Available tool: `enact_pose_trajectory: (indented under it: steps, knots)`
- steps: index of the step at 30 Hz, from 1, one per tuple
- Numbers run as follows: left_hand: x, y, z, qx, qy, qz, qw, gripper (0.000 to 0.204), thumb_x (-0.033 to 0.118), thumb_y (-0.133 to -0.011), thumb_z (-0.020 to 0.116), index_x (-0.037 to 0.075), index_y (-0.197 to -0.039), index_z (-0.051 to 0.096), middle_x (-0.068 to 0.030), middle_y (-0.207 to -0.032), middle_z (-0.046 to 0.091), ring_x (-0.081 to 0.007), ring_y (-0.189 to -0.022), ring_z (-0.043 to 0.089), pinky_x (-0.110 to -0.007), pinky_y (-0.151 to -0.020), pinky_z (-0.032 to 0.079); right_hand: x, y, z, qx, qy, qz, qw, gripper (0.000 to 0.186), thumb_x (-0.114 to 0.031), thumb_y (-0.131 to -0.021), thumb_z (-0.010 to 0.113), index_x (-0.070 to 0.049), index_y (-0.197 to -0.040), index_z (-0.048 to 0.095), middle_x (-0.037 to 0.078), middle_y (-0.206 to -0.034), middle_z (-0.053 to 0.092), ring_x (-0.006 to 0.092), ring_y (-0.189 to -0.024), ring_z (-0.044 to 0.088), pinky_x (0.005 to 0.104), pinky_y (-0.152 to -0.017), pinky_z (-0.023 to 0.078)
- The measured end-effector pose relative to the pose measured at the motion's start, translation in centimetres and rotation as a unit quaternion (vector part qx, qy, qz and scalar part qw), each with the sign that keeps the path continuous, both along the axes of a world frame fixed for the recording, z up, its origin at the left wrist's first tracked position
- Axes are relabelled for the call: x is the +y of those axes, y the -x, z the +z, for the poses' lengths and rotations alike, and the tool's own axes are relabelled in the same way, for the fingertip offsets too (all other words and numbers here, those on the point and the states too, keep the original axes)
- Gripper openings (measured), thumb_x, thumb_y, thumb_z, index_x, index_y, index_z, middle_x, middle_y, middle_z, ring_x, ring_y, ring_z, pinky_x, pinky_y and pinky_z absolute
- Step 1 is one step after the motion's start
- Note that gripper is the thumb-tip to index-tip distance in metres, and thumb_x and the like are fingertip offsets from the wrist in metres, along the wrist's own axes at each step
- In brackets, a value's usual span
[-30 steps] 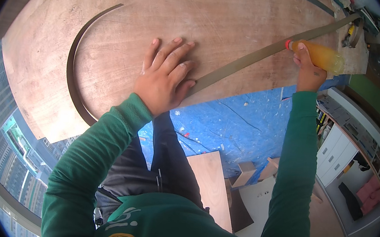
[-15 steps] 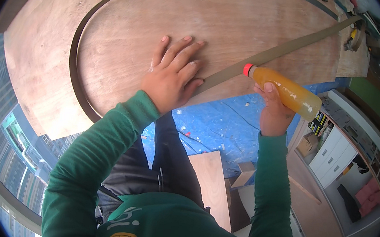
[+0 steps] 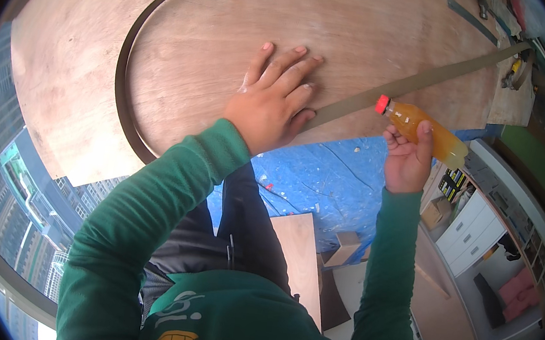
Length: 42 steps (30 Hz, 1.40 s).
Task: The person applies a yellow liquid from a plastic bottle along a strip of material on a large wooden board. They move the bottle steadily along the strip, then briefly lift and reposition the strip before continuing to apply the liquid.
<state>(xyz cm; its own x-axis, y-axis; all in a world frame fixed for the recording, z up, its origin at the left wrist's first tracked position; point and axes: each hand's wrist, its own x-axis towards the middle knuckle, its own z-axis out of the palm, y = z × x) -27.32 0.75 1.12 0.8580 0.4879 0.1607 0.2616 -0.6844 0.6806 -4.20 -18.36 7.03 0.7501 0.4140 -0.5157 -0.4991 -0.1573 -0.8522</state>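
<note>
My left hand (image 3: 271, 103) lies palm down near the front edge of a plywood sheet (image 3: 366, 34), fingers stretched out. Under its thumb side is a long, flat grey-brown strip (image 3: 421, 81), which runs off to the far right. A strip of the same colour (image 3: 124, 68) curls on the sheet at the left; my left hand and forearm hide whether the two join. Above the sheet's front edge, my right hand (image 3: 407, 163) grips a plastic bottle (image 3: 445, 143) of amber liquid. Its red cap points left, toward the strip.
Blue plastic sheeting (image 3: 325, 175) covers the floor below the sheet. A hammer (image 3: 483, 5) and other tools sit at the far right corner. A wooden board (image 3: 300, 252) is beside my legs. White drawers (image 3: 472, 231) stand at the right, windows (image 3: 22, 210) at the left.
My left hand, the strip and the bottle all appear farther right as the view shifts. The bottle has turned in my right hand, whose thumb now points up along its near side.
</note>
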Motion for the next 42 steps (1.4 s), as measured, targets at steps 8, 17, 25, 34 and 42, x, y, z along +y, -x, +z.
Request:
enact_pose_trajectory:
  steps: [8,17,25,34,42]
  knots:
    - [0.0,-0.1,-0.1,-0.007,0.013,0.001,1.0,0.034,0.024,-0.086,0.085,0.009,-0.113,0.07,-0.0092,-0.158,0.056,-0.033,-0.155,0.042,-0.06,-0.133,0.021,0.4,0.4,-0.4,0.006,0.026,0.003,1.0,0.039,-0.036,-0.102,0.076,-0.005,-0.125,0.067,0.012,-0.111,0.078,0.0215,-0.088,0.075,0.0363,-0.08,0.063]
    - [0.0,-0.2,-0.1,-0.005,0.011,0.001,1.0,0.035,0.024,-0.086,0.085,0.011,-0.116,0.071,-0.0085,-0.158,0.057,-0.0324,-0.156,0.042,-0.06,-0.133,0.019,2.0,3.6,0.6,-0.168,0.129,0.068,0.975,0.044,-0.022,-0.095,0.085,0.0,-0.128,0.067,0.012,-0.111,0.076,0.0206,-0.089,0.073,0.0343,-0.083,0.06]
    - [0.0,-0.2,-0.1,-0.003,0.011,0.003,1.0,0.035,0.024,-0.085,0.086,0.01,-0.113,0.071,-0.0084,-0.157,0.057,-0.0322,-0.155,0.043,-0.06,-0.133,0.019,1.4,6.5,0.5,-0.455,0.219,0.277,0.818,0.045,-0.011,-0.087,0.093,0.002,-0.124,0.07,0.012,-0.122,0.071,0.023,-0.107,0.068,0.0365,-0.097,0.055]
    - [0.0,-0.1,-0.1,-0.004,0.01,0.004,1.0,0.036,0.024,-0.084,0.086,0.01,-0.113,0.07,-0.0085,-0.157,0.057,-0.0321,-0.155,0.043,-0.059,-0.133,0.02,2.9,4.9,1.5,-0.371,0.189,0.204,0.886,0.048,-0.01,-0.084,0.095,0.002,-0.123,0.07,0.011,-0.12,0.071,0.0218,-0.106,0.069,0.0347,-0.092,0.057]
    - [0.0,-0.2,-0.1,-0.003,0.008,0.005,1.0,0.035,0.025,-0.084,0.086,0.011,-0.111,0.07,-0.0093,-0.157,0.057,-0.0321,-0.155,0.043,-0.06,-0.133,0.02,3.0,2.8,1.4,-0.373,0.221,0.22,0.874,0.047,-0.011,-0.085,0.094,0.002,-0.123,0.07,0.013,-0.123,0.071,0.0236,-0.109,0.069,0.0359,-0.094,0.057]
